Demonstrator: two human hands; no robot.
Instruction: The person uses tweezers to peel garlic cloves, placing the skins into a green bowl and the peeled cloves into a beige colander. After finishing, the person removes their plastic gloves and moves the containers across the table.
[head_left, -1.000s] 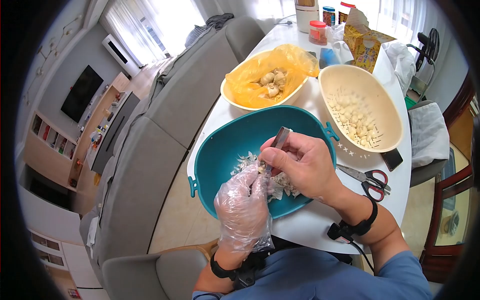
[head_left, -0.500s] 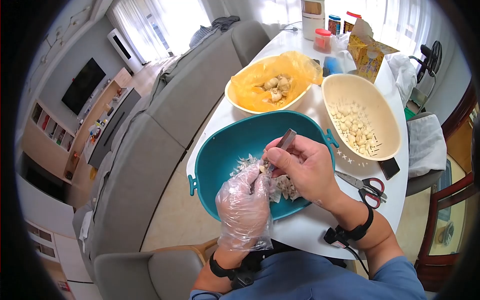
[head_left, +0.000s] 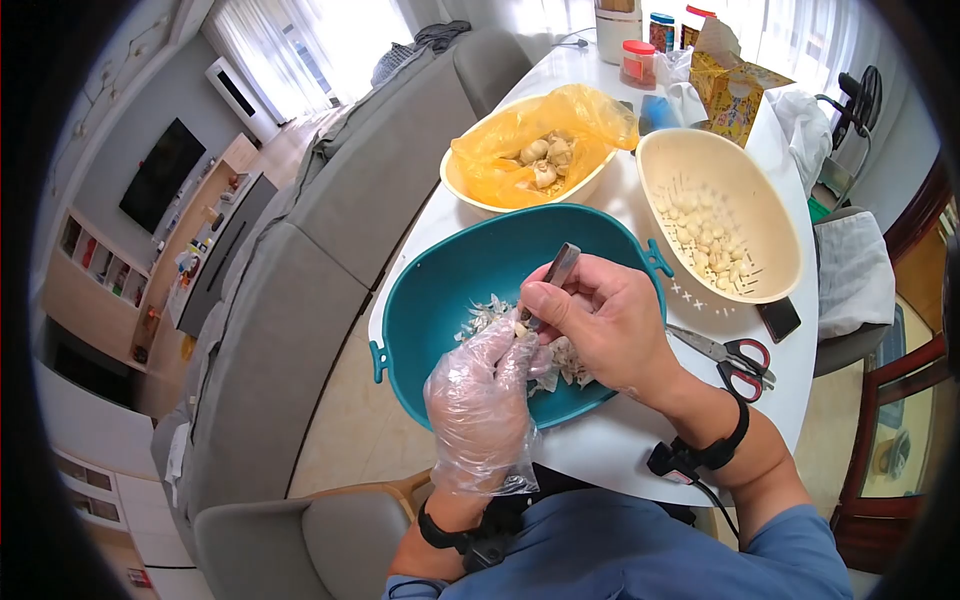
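Over the teal basin, my left hand, in a clear plastic glove, pinches a small garlic clove. My right hand is bare and closed round a metal tool, its lower end at the clove. Papery garlic skins lie in the basin below. Behind it, whole garlic bulbs sit in an orange bag inside a cream bowl. Peeled cloves lie in the cream basket at the right.
Red-and-black scissors and a dark phone lie on the white table at the right. Jars and a yellow box stand at the back. A grey chair is at the lower left, beside a grey sofa.
The view has shifted slightly, so the table things appear a little higher. Both hands keep their grips at the clove, and the metal tool stands slightly more upright.
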